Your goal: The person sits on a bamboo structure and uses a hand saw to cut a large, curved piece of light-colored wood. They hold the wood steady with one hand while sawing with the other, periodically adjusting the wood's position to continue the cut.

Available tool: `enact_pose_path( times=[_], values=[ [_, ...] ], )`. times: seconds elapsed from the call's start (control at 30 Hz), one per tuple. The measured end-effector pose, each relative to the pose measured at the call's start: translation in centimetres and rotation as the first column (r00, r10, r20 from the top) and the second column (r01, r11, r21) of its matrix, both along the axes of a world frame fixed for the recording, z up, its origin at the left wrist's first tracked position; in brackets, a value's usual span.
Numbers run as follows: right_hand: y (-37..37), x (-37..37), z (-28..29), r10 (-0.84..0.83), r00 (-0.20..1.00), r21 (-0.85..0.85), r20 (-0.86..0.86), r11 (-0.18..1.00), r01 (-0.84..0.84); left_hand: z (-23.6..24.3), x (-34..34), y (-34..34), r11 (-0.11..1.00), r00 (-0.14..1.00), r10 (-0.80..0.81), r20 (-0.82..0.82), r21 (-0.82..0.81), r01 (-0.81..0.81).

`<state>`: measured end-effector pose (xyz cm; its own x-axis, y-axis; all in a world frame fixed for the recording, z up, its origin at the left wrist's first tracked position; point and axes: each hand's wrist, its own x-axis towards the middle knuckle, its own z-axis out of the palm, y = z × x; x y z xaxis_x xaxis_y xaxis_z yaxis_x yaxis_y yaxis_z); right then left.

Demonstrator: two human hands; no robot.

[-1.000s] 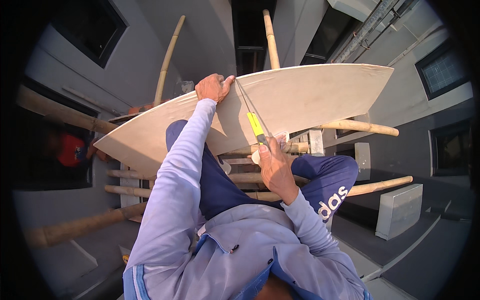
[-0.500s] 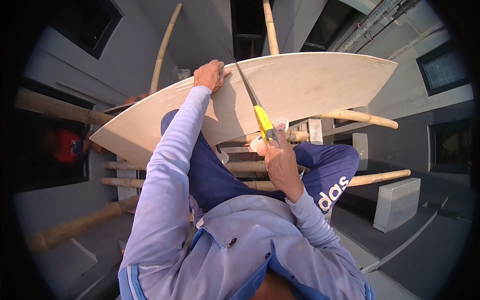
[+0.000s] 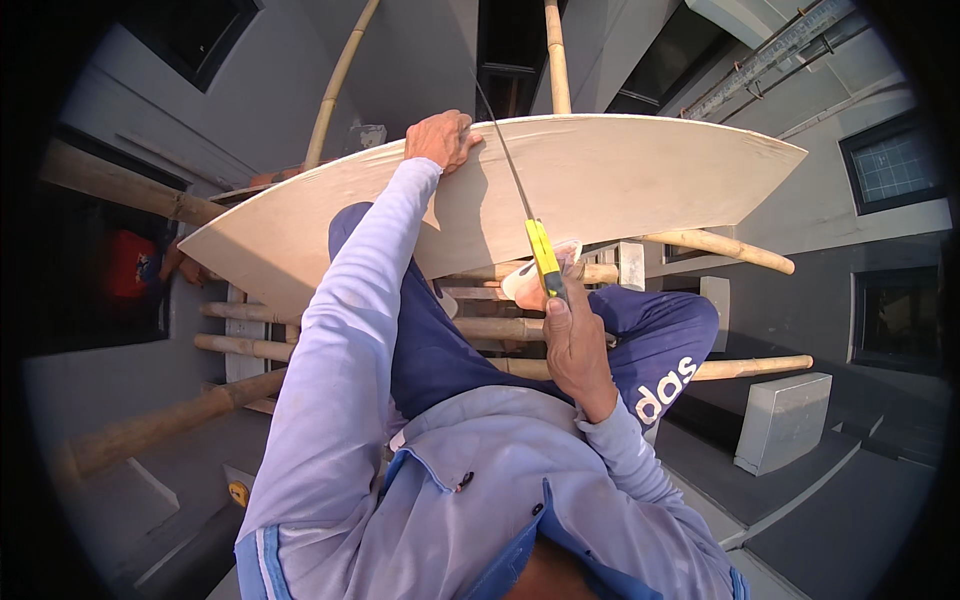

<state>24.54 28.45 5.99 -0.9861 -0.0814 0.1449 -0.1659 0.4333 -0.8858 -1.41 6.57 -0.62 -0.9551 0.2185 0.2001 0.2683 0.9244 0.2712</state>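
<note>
A long, thin pale board [image 3: 620,170] with a curved far edge lies across in front of me, tilted. My left hand [image 3: 441,140] is closed over its far edge, fingers curled down behind it, where their tips are hidden. Wrapped round the grip of a handsaw [image 3: 543,256] is my right hand [image 3: 578,350], just above my right knee. The saw has a yellow and black handle and a narrow blade pointing away from me. Its blade crosses the far edge a short way right of my left hand; whether the teeth are in the board cannot be told.
Bamboo poles [image 3: 745,368] run beneath and around me, with gaps between them. One more pole [image 3: 557,60] rises beyond the board. A pale block [image 3: 784,423] stands at right. On the left, a person in a red shirt [image 3: 134,262] is near a dark opening.
The saw and my right hand have drawn slightly back toward me. My left hand keeps its hold on the board's edge. The whole view has turned a little.
</note>
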Motion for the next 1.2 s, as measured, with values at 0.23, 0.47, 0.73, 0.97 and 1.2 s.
enact_pose_path(
  times=[0.23, 0.47, 0.73, 0.97, 1.2],
  values=[
    [-0.1, 1.6, 2.1, 0.001, 0.998, -0.036, 0.059, 0.999, 0.001, -0.7, -0.4, 0.1, 1.0, 0.999, 0.014, 0.035, 0.007, -0.014],
    [-0.3, 0.1, 2.1, 0.004, 0.978, -0.054, 0.206, 0.999, 0.008, -1.8, -2.6, -0.8, 0.996, 0.995, 0.076, 0.058, 0.04, -0.079],
    [-0.7, -8.3, -2.8, -0.059, 0.998, 0.096, -0.009, 0.994, 0.059, -1.3, -2.1, -0.1, 0.999, 0.999, 0.034, 0.026, -0.006, -0.034],
    [1.1, 5.3, 1.8, -0.053, 0.972, -0.007, 0.231, 0.998, 0.056, -2.4, -1.0, -0.9, 0.998, 0.998, 0.068, 0.013, 0.012, -0.068],
    [-2.5, -7.9, -0.9, -0.084, 0.996, 0.042, 0.021, 0.996, 0.083, 1.5, 0.6, 0.6, 0.999, 0.999, 0.02, 0.034, -0.033, -0.019]
  ],
)
